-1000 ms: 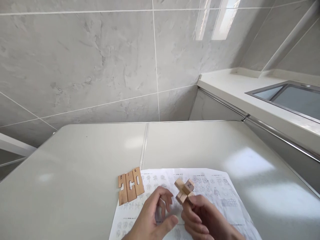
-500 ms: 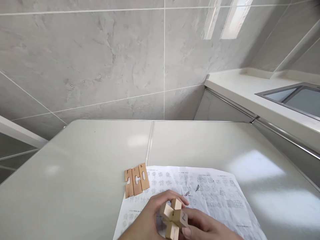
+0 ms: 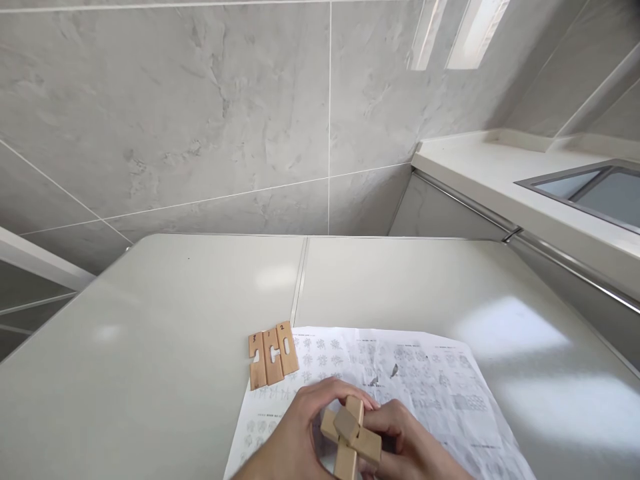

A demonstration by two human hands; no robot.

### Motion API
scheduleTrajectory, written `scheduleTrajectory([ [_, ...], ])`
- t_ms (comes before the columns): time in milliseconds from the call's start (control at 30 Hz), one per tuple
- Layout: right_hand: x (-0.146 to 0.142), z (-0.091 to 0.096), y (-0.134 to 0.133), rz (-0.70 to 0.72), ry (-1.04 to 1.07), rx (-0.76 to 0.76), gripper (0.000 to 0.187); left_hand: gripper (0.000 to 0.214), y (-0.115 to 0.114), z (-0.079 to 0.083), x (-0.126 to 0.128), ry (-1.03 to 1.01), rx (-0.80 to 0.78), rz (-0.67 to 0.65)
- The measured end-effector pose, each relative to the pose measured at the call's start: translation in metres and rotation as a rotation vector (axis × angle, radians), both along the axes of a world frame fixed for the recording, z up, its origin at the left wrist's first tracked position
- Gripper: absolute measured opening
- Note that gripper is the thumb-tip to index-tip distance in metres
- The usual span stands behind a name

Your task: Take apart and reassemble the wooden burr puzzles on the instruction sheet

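Between my hands, low in the head view, is a wooden burr puzzle (image 3: 349,437) of interlocked pale bars, one bar's end jutting up toward me. My left hand (image 3: 305,427) curls around its left and far sides. My right hand (image 3: 407,440) grips it from the right, fingers bent against the bars; its fingertips are partly hidden behind the puzzle. Under both hands lies a printed sheet (image 3: 435,387) covered in small diagrams. Left of it, three flat notched wooden pieces (image 3: 273,355), marked 3, 1 and 2, lie side by side over the sheet's edge.
A glossy white table (image 3: 150,347) with a seam down its middle carries everything. Behind it rises a grey tiled wall (image 3: 225,113). On the right stands a white counter (image 3: 465,160) with a metal-framed sink (image 3: 595,190).
The puzzle has turned in my hands: the bar end marked 2 no longer shows its number, and another bar end now points up. My right hand has shifted its fingers on it.
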State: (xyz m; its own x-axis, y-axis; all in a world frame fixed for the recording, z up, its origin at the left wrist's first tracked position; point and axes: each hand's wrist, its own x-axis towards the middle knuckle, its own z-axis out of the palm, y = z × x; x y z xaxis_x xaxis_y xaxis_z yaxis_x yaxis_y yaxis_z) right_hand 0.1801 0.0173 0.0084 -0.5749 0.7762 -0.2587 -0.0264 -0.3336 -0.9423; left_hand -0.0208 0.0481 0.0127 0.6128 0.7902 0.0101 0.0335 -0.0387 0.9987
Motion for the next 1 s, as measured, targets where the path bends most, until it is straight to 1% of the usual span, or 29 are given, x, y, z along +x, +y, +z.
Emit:
scheduleTrajectory([
  [100,-0.001,0.0,0.0,-0.057,-0.041,0.107,0.047,0.067,0.001,-0.002,-0.001,0.012,-0.004,0.038],
  [167,-0.003,-0.002,-0.001,-0.094,-0.06,0.137,0.046,0.072,0.001,-0.003,-0.001,0.014,0.01,0.059],
  [233,-0.006,-0.006,-0.003,-0.121,-0.078,0.157,0.04,0.073,0.0,-0.004,-0.001,0.015,0.045,0.082],
  [300,-0.008,-0.013,-0.007,-0.176,-0.124,0.216,0.028,0.073,-0.003,-0.007,0.0,0.024,0.075,0.117],
  [367,-0.01,-0.025,-0.012,-0.305,-0.224,0.325,0.013,0.074,-0.007,-0.01,0.002,0.018,0.071,0.159],
  [400,-0.01,-0.031,-0.014,-0.344,-0.275,0.369,0.012,0.074,-0.01,-0.012,0.003,0.0,0.053,0.178],
  [500,-0.01,-0.047,-0.019,-0.432,-0.338,0.434,0.021,0.07,-0.016,-0.015,0.007,-0.067,-0.01,0.198],
  [600,-0.01,-0.051,-0.019,-0.412,-0.322,0.455,0.018,0.069,-0.018,-0.015,0.007,-0.066,-0.027,0.193],
  [733,-0.011,-0.045,-0.017,-0.378,-0.278,0.389,0.016,0.07,-0.016,-0.013,0.004,-0.041,-0.029,0.208],
  [867,-0.011,-0.042,-0.016,-0.325,-0.251,0.354,0.025,0.07,-0.015,-0.012,0.003,-0.039,-0.039,0.212],
  [1000,-0.01,-0.045,-0.016,-0.326,-0.226,0.37,0.03,0.071,-0.016,-0.013,0.003,-0.041,-0.045,0.206],
])
